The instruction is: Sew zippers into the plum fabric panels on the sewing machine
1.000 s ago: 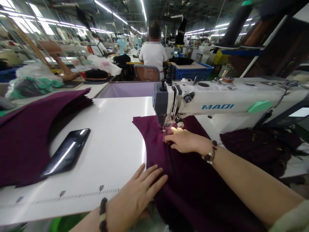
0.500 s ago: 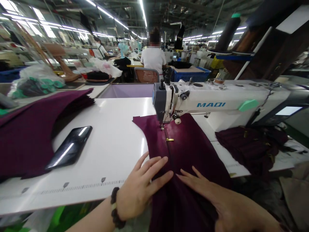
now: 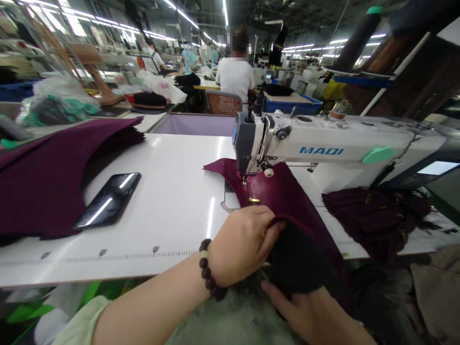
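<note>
A maroon fabric panel lies under the presser foot of the white sewing machine. A gold zipper pull sits on the panel just in front of the foot. My left hand, with a dark bead bracelet at the wrist, is closed on the panel's near edge. That edge is lifted and folded back, showing the dark underside. Lower down, my right hand is beside the folded cloth; its thumb shows, while the cloth hides the other fingers.
On the white table a black phone rests against a stack of maroon pieces. More maroon pieces with gold zipper parts lie right of the machine. Beyond, a person in white sits near a blue crate.
My left hand went from lying flat on the panel to gripping its near edge and folding it up to the right. My right hand moved lower, partly behind the cloth.
</note>
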Available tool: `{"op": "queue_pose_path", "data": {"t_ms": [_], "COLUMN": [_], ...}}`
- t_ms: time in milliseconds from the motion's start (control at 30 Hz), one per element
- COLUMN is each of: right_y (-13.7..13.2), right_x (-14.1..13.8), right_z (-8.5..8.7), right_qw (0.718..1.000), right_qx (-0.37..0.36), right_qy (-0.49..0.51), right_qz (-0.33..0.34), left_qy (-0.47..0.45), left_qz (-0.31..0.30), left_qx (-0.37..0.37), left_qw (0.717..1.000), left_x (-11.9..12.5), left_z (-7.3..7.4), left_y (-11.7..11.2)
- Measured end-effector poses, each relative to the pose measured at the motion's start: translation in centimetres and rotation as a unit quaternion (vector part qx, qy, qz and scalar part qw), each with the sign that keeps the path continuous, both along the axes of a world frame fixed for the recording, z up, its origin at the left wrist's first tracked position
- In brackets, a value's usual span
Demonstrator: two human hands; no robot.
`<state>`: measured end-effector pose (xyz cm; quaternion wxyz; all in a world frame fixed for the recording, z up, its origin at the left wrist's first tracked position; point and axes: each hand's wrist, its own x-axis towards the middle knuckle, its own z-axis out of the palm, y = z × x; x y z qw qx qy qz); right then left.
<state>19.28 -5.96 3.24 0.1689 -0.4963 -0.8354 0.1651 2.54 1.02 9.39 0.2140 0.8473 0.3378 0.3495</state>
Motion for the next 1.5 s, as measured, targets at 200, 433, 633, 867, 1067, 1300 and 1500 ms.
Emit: {"op": "queue_pose_path", "data": {"t_ms": [200, 433, 633, 867, 1067, 1300, 1500], "right_y": [-0.4, 0.1, -1.5, -1.1, 2.1, 4.7, 4.5], "right_x": [3.9, 3.4, 3.8, 4.5, 4.3, 1.7, 1.8], "right_z": [-4.5, -3.1, -3.4, -3.0, -0.7, 2.1, 1.4], "right_qw": [0.995, 0.993, 0.997, 0.995, 0.991, 0.981, 0.981], "right_qx": [0.026, 0.075, 0.011, -0.023, -0.032, -0.082, -0.050], "right_qy": [0.000, 0.008, 0.001, -0.028, -0.014, 0.010, 0.016], "right_qz": [0.093, 0.086, 0.079, 0.088, 0.132, 0.178, 0.185], "left_qy": [-0.077, 0.101, 0.107, 0.082, 0.105, 0.150, 0.175], "left_qz": [0.051, 0.039, 0.047, 0.003, -0.008, -0.023, -0.053], "left_qx": [0.096, 0.153, 0.179, 0.143, 0.136, 0.129, 0.061], "left_qw": [0.991, 0.982, 0.977, 0.986, 0.985, 0.980, 0.981], "left_x": [-2.5, -3.2, -1.6, -2.0, -2.2, -2.4, -3.6], "left_z": [-1.2, -7.2, -8.2, -8.5, -8.4, -8.5, -8.0], "left_y": [-0.3, -2.1, -1.9, -2.0, -2.1, -2.1, -2.1]}}
